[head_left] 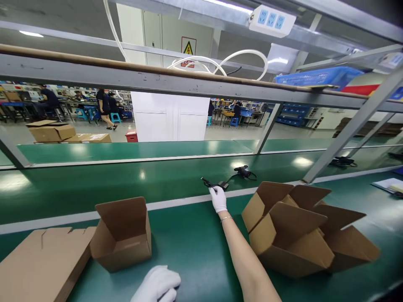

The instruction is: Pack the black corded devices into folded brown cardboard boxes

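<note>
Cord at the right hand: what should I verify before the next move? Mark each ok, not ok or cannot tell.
1. Right hand at the cord: ok, fingertips reach it.
2. Grip closed on the cord: cannot tell, the fingers' far side is hidden.
3. Adapter off the green surface: not ok, it lies there.
4. Left hand away from the cord: ok, it is nearer the single box.
5. Single box open: ok, flap up.

White socket strip (272, 21) mounted on overhead rail (217, 16). Blue basket (317, 77) on upper shelf (157, 78), right side. Electrical warning sign (188, 48) fixed to pale doors (166, 35). Red container (131, 136) beside white cabinet (171, 119). Background cartons (52, 132) at left. Person (102, 104) walking near blue stool (115, 117).
</note>
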Demonstrator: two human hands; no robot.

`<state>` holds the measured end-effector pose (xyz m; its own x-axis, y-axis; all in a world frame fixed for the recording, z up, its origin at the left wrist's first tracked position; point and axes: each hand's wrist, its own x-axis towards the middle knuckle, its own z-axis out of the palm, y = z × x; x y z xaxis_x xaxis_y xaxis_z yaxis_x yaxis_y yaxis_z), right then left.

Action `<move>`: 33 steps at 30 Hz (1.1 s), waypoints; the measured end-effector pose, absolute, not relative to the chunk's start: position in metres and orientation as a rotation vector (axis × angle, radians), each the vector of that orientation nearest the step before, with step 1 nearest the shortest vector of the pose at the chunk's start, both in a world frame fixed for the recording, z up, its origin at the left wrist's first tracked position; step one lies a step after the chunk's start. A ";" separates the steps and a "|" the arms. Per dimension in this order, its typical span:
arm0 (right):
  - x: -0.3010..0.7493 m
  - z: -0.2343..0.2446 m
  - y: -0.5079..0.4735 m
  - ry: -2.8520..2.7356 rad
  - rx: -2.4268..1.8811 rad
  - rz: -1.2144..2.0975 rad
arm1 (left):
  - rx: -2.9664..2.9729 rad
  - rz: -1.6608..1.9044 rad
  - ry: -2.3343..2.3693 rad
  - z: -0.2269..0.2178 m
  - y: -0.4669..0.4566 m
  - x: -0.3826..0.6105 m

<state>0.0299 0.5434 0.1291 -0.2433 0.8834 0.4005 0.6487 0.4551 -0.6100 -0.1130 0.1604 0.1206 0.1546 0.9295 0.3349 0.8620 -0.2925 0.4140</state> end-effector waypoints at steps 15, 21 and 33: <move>0.148 0.136 0.333 -2.712 -0.637 0.174 | 1.788 1.086 1.892 0.102 0.144 -0.118; 0.121 0.191 0.339 -2.633 -0.951 -0.002 | 2.099 0.892 1.908 0.115 0.150 -0.114; 0.046 0.203 0.599 -1.981 -1.959 0.131 | 2.118 0.896 1.879 0.109 0.176 -0.134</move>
<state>0.0457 0.5989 0.2035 0.0180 0.9832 0.1814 0.9507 0.0394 -0.3075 -0.1340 0.1757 0.1095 0.0245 0.9475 0.3189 0.8445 -0.1903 0.5006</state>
